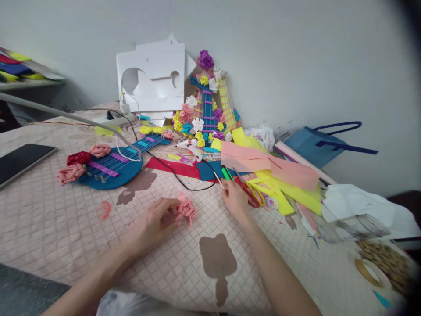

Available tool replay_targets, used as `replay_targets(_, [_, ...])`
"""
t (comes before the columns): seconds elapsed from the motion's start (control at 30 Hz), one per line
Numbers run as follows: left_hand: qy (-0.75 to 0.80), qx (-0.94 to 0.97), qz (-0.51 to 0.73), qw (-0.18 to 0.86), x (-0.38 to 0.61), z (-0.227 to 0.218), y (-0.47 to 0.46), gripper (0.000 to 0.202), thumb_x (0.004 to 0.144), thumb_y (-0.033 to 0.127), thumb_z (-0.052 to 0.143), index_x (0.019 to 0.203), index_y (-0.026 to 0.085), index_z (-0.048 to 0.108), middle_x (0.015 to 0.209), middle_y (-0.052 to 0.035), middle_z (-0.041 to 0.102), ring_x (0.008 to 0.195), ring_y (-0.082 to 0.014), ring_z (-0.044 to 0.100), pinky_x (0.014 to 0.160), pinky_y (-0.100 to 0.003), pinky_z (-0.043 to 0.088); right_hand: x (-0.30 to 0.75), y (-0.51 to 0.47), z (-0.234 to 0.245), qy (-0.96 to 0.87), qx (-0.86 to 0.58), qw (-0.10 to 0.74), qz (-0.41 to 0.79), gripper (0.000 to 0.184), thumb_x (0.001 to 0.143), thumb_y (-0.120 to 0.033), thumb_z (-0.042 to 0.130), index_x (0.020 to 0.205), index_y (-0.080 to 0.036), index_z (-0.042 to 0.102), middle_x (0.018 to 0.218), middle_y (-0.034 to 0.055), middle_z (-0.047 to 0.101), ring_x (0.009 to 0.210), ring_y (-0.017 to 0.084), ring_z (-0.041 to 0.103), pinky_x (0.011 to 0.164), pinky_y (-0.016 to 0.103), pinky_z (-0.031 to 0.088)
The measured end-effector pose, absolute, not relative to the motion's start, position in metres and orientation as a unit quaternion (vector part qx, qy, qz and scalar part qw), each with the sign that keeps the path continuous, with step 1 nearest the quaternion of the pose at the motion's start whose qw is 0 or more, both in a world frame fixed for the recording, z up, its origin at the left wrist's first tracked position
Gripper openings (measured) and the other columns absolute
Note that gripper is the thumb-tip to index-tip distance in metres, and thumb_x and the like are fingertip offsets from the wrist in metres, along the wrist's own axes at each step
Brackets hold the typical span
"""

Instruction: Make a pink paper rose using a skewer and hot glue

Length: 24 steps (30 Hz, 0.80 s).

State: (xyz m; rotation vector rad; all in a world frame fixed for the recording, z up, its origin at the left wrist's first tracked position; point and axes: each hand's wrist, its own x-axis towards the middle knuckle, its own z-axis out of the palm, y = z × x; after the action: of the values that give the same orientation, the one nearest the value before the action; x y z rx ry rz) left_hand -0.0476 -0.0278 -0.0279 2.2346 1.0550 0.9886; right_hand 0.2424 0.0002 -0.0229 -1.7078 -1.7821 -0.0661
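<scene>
My left hand (157,223) pinches a pink crepe-paper flower (187,210) just above the tabletop. To the right, my right hand (235,197) has its fingers closed on a thin wooden stick (218,179), whose far end points up and left. Just beyond those fingers lies a green marker (225,173). Scissors with red and yellow handles (255,193) rest right of the hand. A blue guitar-shaped cutout (126,174) with purple strips, strings and crepe flowers lies at the left. Behind my hands sits a white glue gun (193,148) with its black cord (177,177).
Pink crepe paper (272,164) and yellow sheets (302,196) pile up at the right. Flower-decorated guitars (208,109) lean on the wall beside white foam board (151,66). A phone (23,162), a tape roll (371,273), a jar (368,226) and a blue bag (315,145) lie around.
</scene>
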Motion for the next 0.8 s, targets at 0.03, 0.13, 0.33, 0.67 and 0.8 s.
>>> replay_targets(0.03, [0.386, 0.814, 0.362, 0.238, -0.048, -0.029, -0.027, 0.023, 0.084, 0.026, 0.06, 0.106, 0.023, 0.053, 0.089, -0.0018, 0.06, 0.081, -0.017, 0.057, 0.071, -0.03, 0.047, 0.244, -0.001, -0.021, -0.681, -0.653, 0.33, -0.03, 0.016, 0.078, -0.013, 0.049, 0.089, -0.021, 0.059, 0.082, 0.0058, 0.06, 0.079, 0.022, 0.055, 0.07, 0.033, 0.045])
replay_targets(0.13, [0.381, 0.817, 0.36, 0.241, -0.048, -0.029, -0.027, 0.021, 0.085, 0.025, 0.06, 0.105, 0.023, 0.052, 0.091, -0.0021, 0.06, 0.082, -0.0167, 0.057, 0.072, -0.03, 0.047, 0.246, -0.006, -0.01, -0.685, -0.642, 0.343, -0.039, 0.017, 0.084, -0.016, 0.043, 0.092, -0.019, 0.058, 0.09, 0.0089, 0.059, 0.086, 0.024, 0.056, 0.076, 0.037, 0.046])
replay_targets(0.33, [0.396, 0.812, 0.362, 0.23, -0.047, -0.026, -0.029, 0.024, 0.085, 0.031, 0.062, 0.105, 0.022, 0.053, 0.085, -0.0009, 0.059, 0.076, -0.0152, 0.057, 0.069, -0.028, 0.046, 0.227, -0.025, 0.006, -0.734, -0.565, 0.376, 0.009, 0.019, 0.091, -0.018, 0.04, 0.101, -0.021, 0.056, 0.098, 0.0077, 0.06, 0.093, 0.02, 0.059, 0.08, 0.033, 0.048])
replay_targets(0.67, [0.397, 0.812, 0.391, 0.174, -0.052, -0.021, -0.042, 0.032, 0.08, 0.025, 0.066, 0.108, 0.022, 0.051, 0.104, -0.0049, 0.055, 0.099, -0.0217, 0.054, 0.084, -0.036, 0.047, 0.194, -0.061, 0.003, -0.834, -0.445, 0.307, 0.109, 0.018, 0.095, -0.02, 0.041, 0.101, -0.023, 0.058, 0.093, 0.0053, 0.062, 0.087, 0.017, 0.06, 0.075, 0.029, 0.049])
replay_targets(0.8, [0.415, 0.814, 0.39, 0.114, -0.044, -0.021, -0.056, 0.031, 0.08, 0.018, 0.065, 0.107, 0.023, 0.05, 0.11, -0.0066, 0.052, 0.104, -0.0251, 0.05, 0.088, -0.041, 0.043, 0.191, -0.072, -0.001, -0.847, -0.438, 0.287, 0.092, 0.017, 0.091, -0.014, 0.046, 0.099, -0.022, 0.059, 0.097, 0.0056, 0.061, 0.089, 0.017, 0.059, 0.077, 0.029, 0.049])
